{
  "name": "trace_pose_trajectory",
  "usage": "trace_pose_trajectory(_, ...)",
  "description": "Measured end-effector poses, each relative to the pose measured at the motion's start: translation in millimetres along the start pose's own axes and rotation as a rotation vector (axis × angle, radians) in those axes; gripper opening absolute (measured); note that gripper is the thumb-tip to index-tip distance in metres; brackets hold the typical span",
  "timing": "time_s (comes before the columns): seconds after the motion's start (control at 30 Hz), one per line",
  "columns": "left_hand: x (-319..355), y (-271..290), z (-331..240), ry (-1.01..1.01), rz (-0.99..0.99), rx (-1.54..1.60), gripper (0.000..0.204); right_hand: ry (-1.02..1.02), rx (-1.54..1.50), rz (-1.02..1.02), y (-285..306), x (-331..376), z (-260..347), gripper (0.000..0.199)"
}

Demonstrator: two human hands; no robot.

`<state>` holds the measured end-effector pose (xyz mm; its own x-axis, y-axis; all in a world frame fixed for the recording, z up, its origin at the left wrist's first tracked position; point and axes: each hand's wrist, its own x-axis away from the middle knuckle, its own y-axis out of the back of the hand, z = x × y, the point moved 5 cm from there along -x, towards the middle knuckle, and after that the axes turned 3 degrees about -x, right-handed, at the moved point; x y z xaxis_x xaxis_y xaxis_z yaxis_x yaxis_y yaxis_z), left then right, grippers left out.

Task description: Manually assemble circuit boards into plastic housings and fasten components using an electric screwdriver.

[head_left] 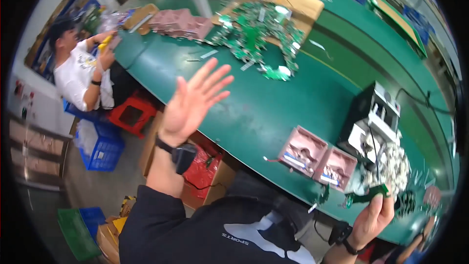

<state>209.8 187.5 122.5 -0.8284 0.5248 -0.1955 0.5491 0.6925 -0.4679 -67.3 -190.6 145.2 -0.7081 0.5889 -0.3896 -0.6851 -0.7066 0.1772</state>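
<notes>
My left hand [193, 100] is raised over the green bench, palm showing and fingers spread, with nothing in it. At the lower right, my right hand [373, 219] pinches a small green circuit board [366, 196] between thumb and fingers. Just beyond that board lies a heap of small white parts [394, 166], beside a black and silver bench machine [373, 117]. Two pink bins [299, 152] with wires and small parts inside stand left of the machine. Near the bench edge lies another small green piece [323, 194], too blurred to name.
Green circuit boards [251, 34] are piled across the far bench, partly on brown cardboard [310, 12]. More pink bins [180, 23] stand farther left. A person in a white shirt [78, 80] sits at the left by a red stool [132, 115]. Below the bench is an open carton [220, 186].
</notes>
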Motion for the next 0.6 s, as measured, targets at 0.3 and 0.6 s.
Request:
trace_pose_trajectory(0.3,13,32,-9,0.386,0.006,-0.897,0.057,-0.061,-0.299,0.046,27,-13,4,0.032)
trace_pose_trajectory(0.6,-27,-1,45,0.243,0.026,-1.088,0.027,-0.137,-0.045,0.136,42,6,11,0.023)
